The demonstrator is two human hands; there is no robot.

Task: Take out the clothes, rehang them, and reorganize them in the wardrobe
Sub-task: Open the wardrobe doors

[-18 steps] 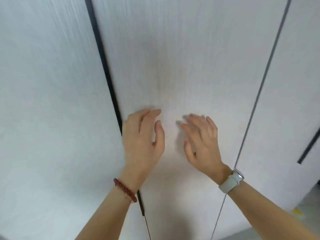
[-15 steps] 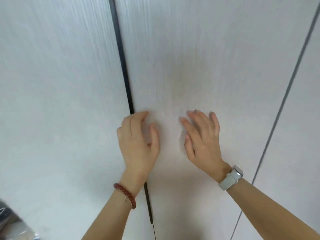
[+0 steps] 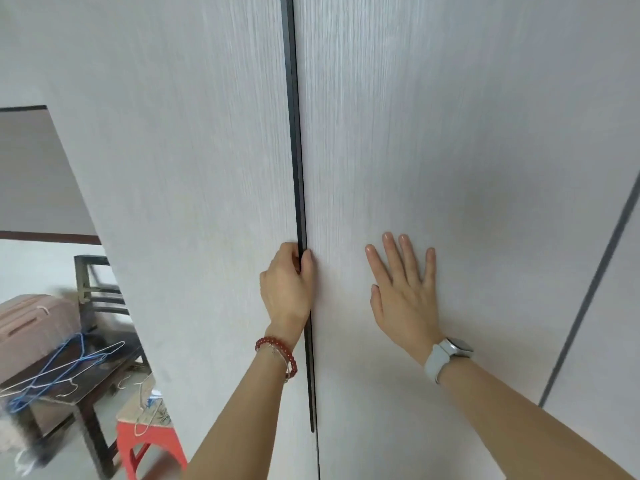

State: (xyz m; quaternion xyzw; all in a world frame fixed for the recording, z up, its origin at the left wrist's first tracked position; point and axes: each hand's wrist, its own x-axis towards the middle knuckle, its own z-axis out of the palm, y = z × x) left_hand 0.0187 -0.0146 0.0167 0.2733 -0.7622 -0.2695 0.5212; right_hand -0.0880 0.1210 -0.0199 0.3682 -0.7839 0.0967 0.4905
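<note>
**Hands on the shut wardrobe doors**

The left hand (image 3: 285, 284) hooks its fingers into the black handle strip (image 3: 297, 168) between the wardrobe doors (image 3: 450, 133), grip closed on it. Right of the strip, the right hand (image 3: 403, 289) lies flat and open. Left of the wardrobe, wire hangers (image 3: 65, 365) lie on a tabletop (image 3: 100, 375).

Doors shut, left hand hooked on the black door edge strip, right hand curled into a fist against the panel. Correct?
One thing is off: the right hand is no fist. In the head view it lies flat on the door panel, fingers straight and spread. The rest holds: the left hand has its fingers hooked on the black edge strip, and the doors look shut.
</note>
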